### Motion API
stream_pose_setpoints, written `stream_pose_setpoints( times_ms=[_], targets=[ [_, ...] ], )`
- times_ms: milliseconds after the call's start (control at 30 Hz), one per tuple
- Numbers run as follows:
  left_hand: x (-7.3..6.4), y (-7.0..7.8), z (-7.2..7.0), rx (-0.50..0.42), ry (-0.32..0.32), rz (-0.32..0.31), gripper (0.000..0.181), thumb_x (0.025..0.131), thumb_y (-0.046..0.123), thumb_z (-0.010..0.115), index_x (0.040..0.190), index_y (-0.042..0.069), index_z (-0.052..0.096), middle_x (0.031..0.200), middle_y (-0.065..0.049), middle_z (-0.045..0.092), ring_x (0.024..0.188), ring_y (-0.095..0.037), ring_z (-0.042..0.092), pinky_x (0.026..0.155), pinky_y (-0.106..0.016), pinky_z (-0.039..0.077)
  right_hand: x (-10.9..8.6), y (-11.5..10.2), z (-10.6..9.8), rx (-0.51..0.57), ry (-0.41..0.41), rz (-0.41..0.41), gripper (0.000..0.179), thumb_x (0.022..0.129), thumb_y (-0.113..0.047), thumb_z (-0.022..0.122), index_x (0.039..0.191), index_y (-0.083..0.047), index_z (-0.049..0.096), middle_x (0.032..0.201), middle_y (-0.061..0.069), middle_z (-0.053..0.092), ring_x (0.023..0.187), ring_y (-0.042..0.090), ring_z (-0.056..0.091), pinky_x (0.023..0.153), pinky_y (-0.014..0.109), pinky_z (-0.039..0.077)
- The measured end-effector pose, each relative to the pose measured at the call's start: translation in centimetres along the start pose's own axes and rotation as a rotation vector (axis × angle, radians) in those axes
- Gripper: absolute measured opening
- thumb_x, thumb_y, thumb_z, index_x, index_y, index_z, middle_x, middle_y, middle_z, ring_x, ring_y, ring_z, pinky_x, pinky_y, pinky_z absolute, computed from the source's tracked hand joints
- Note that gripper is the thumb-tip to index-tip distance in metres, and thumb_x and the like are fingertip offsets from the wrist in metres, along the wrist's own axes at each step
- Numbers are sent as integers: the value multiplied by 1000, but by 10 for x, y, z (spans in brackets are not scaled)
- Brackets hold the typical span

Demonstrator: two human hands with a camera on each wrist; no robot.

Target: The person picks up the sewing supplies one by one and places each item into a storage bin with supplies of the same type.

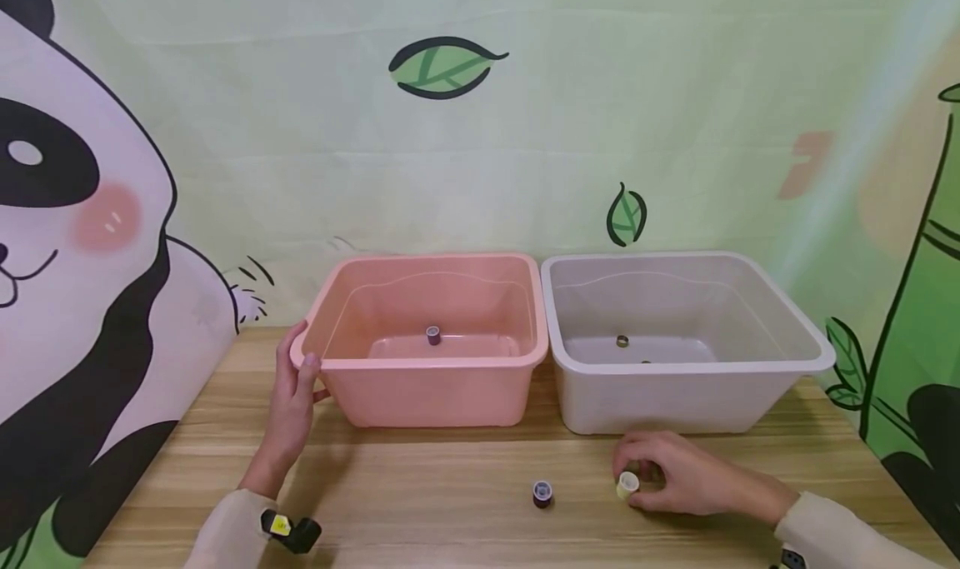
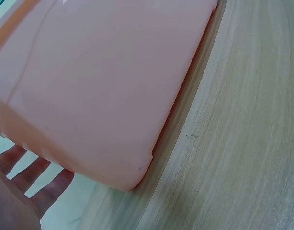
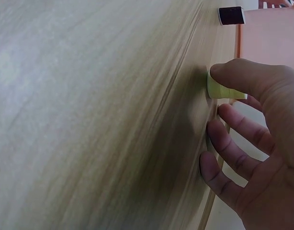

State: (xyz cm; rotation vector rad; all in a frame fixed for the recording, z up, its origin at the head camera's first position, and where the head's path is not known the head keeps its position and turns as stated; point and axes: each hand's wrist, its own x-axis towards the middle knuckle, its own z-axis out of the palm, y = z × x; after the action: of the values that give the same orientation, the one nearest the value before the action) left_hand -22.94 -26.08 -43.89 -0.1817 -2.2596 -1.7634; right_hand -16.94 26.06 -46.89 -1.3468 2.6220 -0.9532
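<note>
- Currently, the right hand (image 1: 671, 476) is pinching a pale-yellow cylindrical spool (image 1: 627, 486) before the light-grey plastic tub (image 1: 667, 404)
- Ideally, it is squeezing lightly
- Left hand (image 1: 291, 396), fingers spread, is touching the pink plastic tub (image 1: 438, 396)

1. The right hand (image 3: 276, 167) reached in from the lower right, its thumb (image 3: 247, 79) lying over a ridged yellow piece (image 3: 223, 91).
2. That yellow piece met the wood-grain tabletop (image 3: 89, 120) at its base, its paler end facing away from the wood.
3. The lower fingers (image 3: 223, 179) were bent and spread apart, tips close to the tabletop, above a soft shadow (image 3: 171, 167).
4. Near the top, well apart from the hand, stood a dark piece (image 3: 231, 16) with white edges.
5. Beyond it showed part of a pink bin (image 3: 271, 38).
</note>
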Motion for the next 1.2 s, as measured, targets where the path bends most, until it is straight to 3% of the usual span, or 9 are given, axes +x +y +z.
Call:
stream_pose_setpoints(
  times_ms=[767, 1000, 1200],
  targets=[
    [0, 1, 0, -4, -1, -12, 56, 111, 41, 37, 162, 39, 12, 167, 0, 23, 140, -38, 39, 82, -23, 55, 0, 1, 0, -26, 17, -17, 29, 82, -11, 85, 99, -28, 68, 101, -14, 61, 82, 1, 56, 68, 22, 52],
    [0, 1, 1, -3, 0, -2, 56, 112, 40, 36, 162, 39, 12, 166, -1, 24, 140, -37, 40, 81, -23, 55, 4, -7, -7, -41, 46, -82, 29, 81, -8, 84, 98, -25, 68, 99, -12, 63, 82, 0, 56, 67, 23, 52],
    [0, 0, 1, -1, 0, -3, 56, 112, 40, 36, 162, 38, 12, 166, -1, 23, 140, -38, 39, 81, -23, 55, 7, -16, -16, -55, 25, -72, 29, 81, -9, 84, 99, -25, 68, 98, -14, 62, 83, -1, 57, 69, 24, 54]
  ],
)
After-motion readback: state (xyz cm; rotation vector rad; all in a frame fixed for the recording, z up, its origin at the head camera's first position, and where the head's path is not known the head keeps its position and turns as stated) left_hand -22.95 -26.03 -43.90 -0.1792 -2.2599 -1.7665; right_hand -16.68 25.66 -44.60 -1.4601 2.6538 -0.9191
